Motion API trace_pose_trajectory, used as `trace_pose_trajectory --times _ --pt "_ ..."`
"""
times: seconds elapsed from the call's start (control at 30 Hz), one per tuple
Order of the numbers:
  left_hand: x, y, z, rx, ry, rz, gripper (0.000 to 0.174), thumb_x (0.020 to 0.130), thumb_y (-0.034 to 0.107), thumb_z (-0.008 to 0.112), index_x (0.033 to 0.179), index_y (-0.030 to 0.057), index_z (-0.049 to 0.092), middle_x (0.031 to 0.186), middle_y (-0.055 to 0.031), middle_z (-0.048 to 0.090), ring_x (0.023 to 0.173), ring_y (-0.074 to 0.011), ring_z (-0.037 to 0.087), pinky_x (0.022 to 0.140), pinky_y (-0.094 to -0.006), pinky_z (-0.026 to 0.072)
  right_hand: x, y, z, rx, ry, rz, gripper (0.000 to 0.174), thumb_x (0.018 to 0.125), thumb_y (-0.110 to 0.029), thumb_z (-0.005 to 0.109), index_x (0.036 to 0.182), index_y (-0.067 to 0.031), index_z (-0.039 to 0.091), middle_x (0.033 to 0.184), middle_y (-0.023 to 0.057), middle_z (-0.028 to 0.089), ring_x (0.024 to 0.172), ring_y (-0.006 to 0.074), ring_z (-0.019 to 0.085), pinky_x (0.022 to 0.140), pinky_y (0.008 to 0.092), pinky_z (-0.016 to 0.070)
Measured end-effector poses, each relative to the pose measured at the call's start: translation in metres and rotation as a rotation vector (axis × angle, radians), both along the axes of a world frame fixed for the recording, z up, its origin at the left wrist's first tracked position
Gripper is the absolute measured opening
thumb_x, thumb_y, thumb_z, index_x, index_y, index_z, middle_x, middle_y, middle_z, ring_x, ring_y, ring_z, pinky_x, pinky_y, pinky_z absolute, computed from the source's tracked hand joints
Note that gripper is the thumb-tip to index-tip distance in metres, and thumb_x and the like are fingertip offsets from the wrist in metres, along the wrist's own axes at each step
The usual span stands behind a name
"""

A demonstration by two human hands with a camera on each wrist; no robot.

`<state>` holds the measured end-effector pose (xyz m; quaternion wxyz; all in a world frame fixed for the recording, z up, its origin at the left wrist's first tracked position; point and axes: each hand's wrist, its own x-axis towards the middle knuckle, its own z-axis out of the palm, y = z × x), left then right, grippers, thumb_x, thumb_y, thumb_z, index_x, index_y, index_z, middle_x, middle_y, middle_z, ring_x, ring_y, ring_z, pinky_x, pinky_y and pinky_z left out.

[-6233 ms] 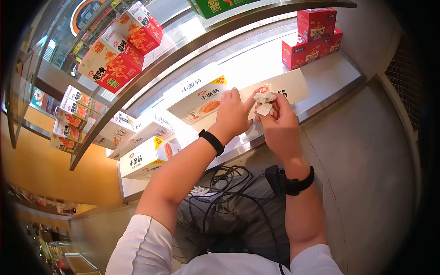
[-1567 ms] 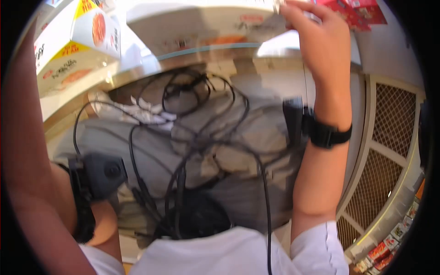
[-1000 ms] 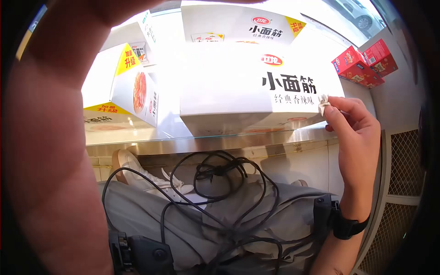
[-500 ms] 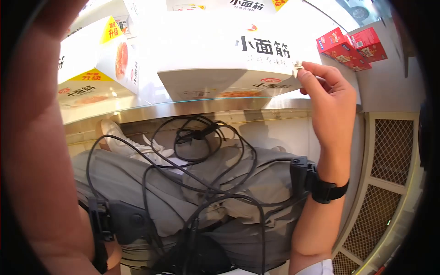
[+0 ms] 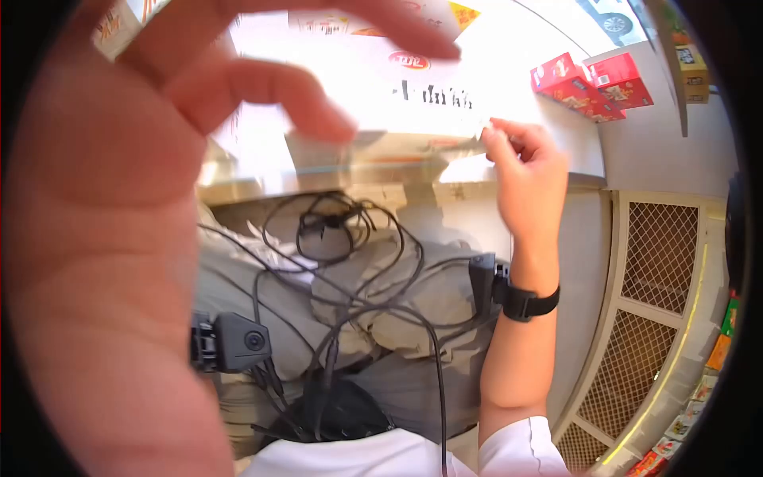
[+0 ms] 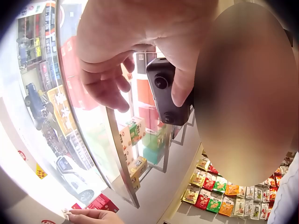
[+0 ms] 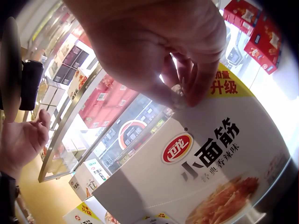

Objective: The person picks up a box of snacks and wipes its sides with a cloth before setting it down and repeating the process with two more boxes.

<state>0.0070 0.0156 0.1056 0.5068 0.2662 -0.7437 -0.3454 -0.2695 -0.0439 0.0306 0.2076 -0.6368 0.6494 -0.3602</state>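
My left hand (image 5: 119, 183) is raised close before the head camera, its fingers spread and bent with nothing between them. In the left wrist view, a black camera (image 6: 168, 93) with two lenses appears beside its thumb. My right hand (image 5: 534, 175) pinches a small crumpled white tissue (image 7: 177, 95) between thumb and fingertips. That hand is at the edge of a large white snack box (image 7: 140, 196) with a red oval logo and black lettering. The box lies on the white display ledge (image 5: 584, 151), and its top is washed out by glare in the head view.
Two red boxes (image 5: 580, 86) sit at the ledge's right end. Black cables (image 5: 334, 230) lie looped over the person's lap, running to the wrist cameras (image 5: 238, 342). A mesh panel (image 5: 660, 246) stands at the right. Hanging snack packets (image 6: 224, 196) fill a rack behind.
Six seconds ago both hands were at the white box with the tissue. The left arm then rose to the head camera, and its fingers have now dropped into view. The right hand keeps the tissue.
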Motion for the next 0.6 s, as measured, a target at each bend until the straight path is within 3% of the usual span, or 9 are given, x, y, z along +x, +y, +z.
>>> trace_pose_trajectory --times 0.13,0.2,0.3,0.6 --pt "0.006 0.003 0.019 0.033 0.138 -0.181 0.059 0.070 0.021 0.089 0.113 -0.0037 0.057 0.110 -0.0200 0.062 0.103 -0.0298 0.063 0.079 -0.0346 0.0559 0.008 0.004 0.008 0.048 -0.080 -0.013 0.017 0.088 -0.010 0.071 0.099 0.0026 0.073 0.094 0.0069 0.062 0.077 0.0132 0.061 0.071 0.0265 0.0510" --pt "-0.007 0.003 0.017 -0.004 0.243 -0.418 0.033 0.074 0.011 0.085 0.095 -0.0030 0.064 0.103 -0.0204 0.064 0.092 -0.0317 0.066 0.073 -0.0339 0.0574 0.006 0.004 0.005 0.035 -0.094 -0.005 0.017 0.088 -0.010 0.070 0.099 0.0031 0.073 0.095 0.0069 0.062 0.078 0.0128 0.061 0.070 0.0263 0.0510" --pt "-0.027 0.013 0.028 0.097 0.381 -0.653 0.032 0.075 0.010 0.083 0.096 -0.0031 0.064 0.103 -0.0200 0.065 0.092 -0.0310 0.066 0.074 -0.0342 0.0570 0.006 0.006 0.006 0.020 -0.127 0.014 0.018 0.088 -0.010 0.070 0.100 0.0036 0.072 0.096 0.0070 0.062 0.078 0.0123 0.061 0.070 0.0259 0.0508" --pt "-0.039 0.030 0.033 0.239 0.515 -0.723 0.027 0.080 0.008 0.077 0.101 -0.0036 0.064 0.102 -0.0188 0.066 0.091 -0.0289 0.067 0.076 -0.0349 0.0556 0.003 0.003 0.002 -0.015 -0.096 0.038 0.019 0.088 -0.010 0.070 0.101 0.0030 0.072 0.100 0.0080 0.063 0.077 0.0126 0.060 0.072 0.0261 0.0503"
